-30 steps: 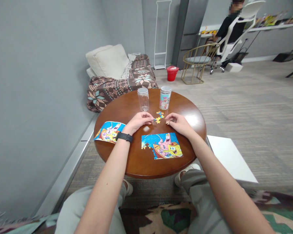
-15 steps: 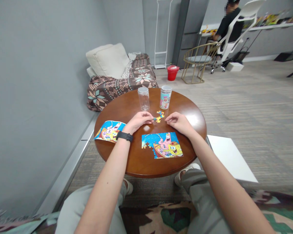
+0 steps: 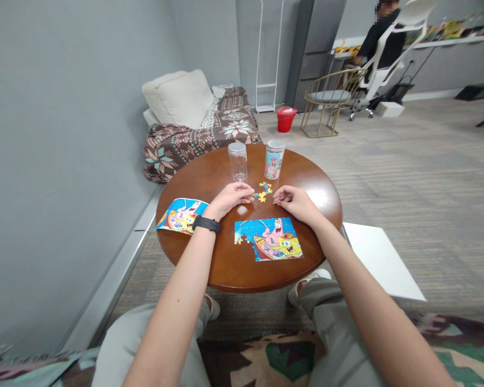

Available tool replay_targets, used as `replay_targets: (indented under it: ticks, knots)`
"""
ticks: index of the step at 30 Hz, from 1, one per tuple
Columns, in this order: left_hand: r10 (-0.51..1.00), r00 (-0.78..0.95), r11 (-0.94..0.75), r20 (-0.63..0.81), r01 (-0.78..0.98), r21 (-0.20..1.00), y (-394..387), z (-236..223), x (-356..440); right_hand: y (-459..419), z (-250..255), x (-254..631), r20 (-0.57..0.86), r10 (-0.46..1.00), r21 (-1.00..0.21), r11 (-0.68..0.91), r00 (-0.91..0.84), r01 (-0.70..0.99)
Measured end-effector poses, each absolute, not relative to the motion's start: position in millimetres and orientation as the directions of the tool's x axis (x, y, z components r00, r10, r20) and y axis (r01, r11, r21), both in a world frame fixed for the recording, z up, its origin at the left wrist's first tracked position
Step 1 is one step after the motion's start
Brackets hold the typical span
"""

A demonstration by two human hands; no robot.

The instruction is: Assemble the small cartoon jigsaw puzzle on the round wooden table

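A cartoon jigsaw puzzle (image 3: 272, 239) lies partly joined on the round table, with a gap at its lower left corner. Beyond it is a small cluster of loose puzzle pieces (image 3: 265, 189), yellow and blue. My left hand (image 3: 234, 198), with a black watch on the wrist, has its fingertips pinched on a puzzle piece at the cluster's left side. On the other side, my right hand (image 3: 293, 202) pinches a small puzzle piece, seen edge-on between thumb and fingers. A printed picture sheet (image 3: 181, 215) of the same scene lies by my left forearm, its edge curled.
A clear lidded jar (image 3: 237, 164) and a picture-covered jar (image 3: 274, 161) stand at the back of the wooden table (image 3: 242, 274). Farther off are a draped sofa (image 3: 201, 142), a red bin (image 3: 285, 119), a wire-frame chair (image 3: 326, 98) and a seated person (image 3: 381, 45).
Both hands stay nearly where they were, with only slight finger movement around the pieces. The whole view has shifted a little; the joined puzzle looks the same.
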State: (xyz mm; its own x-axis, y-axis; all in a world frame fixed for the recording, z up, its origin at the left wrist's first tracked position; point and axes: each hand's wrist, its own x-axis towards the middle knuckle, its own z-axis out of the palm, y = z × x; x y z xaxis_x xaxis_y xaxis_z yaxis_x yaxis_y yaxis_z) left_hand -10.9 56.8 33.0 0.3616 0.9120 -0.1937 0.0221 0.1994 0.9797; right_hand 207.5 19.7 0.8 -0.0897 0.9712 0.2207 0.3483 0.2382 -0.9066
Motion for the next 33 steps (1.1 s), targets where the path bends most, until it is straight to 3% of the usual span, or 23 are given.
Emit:
replay_targets:
  ticks: [9, 33]
  knots:
    - [0.908, 0.369, 0.199, -0.197, 0.034, 0.979, 55.7, 34.2, -11.2, 15.0, 4.4, 208.0, 0.284, 0.951, -0.809, 0.306, -0.123, 0.502]
    - [0.929, 0.348, 0.148, -0.126, -0.037, 0.988, 59.5, 23.9, -13.9, 16.0, 5.0, 208.1, 0.288, 0.951, -0.850, 0.307, -0.110, 0.428]
